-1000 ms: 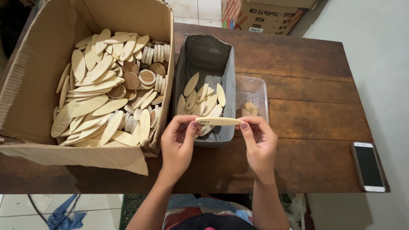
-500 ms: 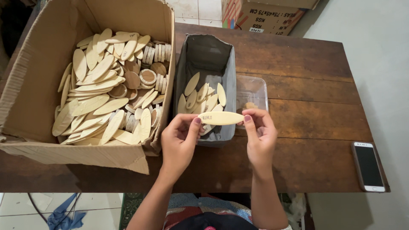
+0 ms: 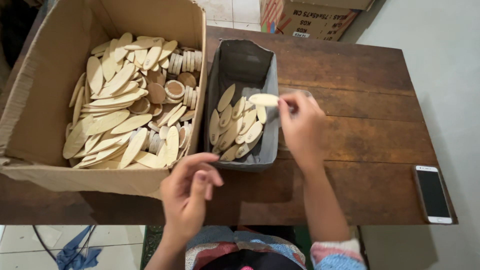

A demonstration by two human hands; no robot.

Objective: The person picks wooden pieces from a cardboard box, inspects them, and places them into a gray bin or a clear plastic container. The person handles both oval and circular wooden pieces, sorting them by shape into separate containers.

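My right hand [image 3: 300,127] pinches a pale oval wooden piece [image 3: 264,99] by its end and holds it over the grey bin [image 3: 270,150], which has several similar oval pieces lying in it. My left hand [image 3: 187,192] hovers near the table's front edge, below the corner of the big cardboard box [image 3: 40,100]. Its fingers are loosely curled and apart, with nothing in them. The cardboard box is full of oval wooden pieces [image 3: 120,105] and some round wooden discs [image 3: 175,89].
A clear plastic tub [image 3: 295,92] stands right of the grey bin, mostly hidden by my right hand. A white phone [image 3: 433,194] lies at the table's right front edge. Another cardboard carton [image 3: 310,17] sits on the floor beyond the wooden table [image 3: 370,115].
Both hands held the oval piece in front of the bin before. Now the left hand has let go and dropped back left, and the right hand has carried the piece over the grey bin.
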